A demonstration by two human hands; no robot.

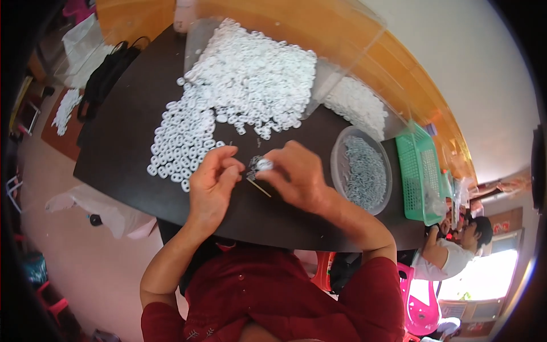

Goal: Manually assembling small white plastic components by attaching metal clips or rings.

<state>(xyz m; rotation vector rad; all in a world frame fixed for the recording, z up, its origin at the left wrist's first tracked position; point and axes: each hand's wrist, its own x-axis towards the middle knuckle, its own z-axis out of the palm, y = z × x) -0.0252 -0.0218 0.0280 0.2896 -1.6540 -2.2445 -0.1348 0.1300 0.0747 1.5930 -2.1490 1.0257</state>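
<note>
Head view: a small white ring (264,164) is pinched at the fingertips of the right hand (296,178), whose fingers are curled closed around it. A small dark metal part sits right against the ring, on its left side, between the two hands; its exact shape cannot be told. The left hand (212,185) is held just beside it, thumb and forefinger drawn together near the dark part; whether anything is gripped by them cannot be told. A thin pale stick (260,188) is seen slanting just below the ring, under the right hand's fingers, over the tabletop (122,142).

Both hands are raised slightly above the dark tabletop, near its front edge. A large heap of white rings (239,85) is spread behind the hands, its nearest edge just beyond the left hand. A clear plastic sheet (342,34) is seen over the back of the heap. To the right of the right hand, a round clear tub (341,149) filled with small grey metal pieces is set on the tabletop, and a green basket (419,154) is placed further right. A black bag (105,77) lies at the far left. Another person (456,251) is seated at lower right.
</note>
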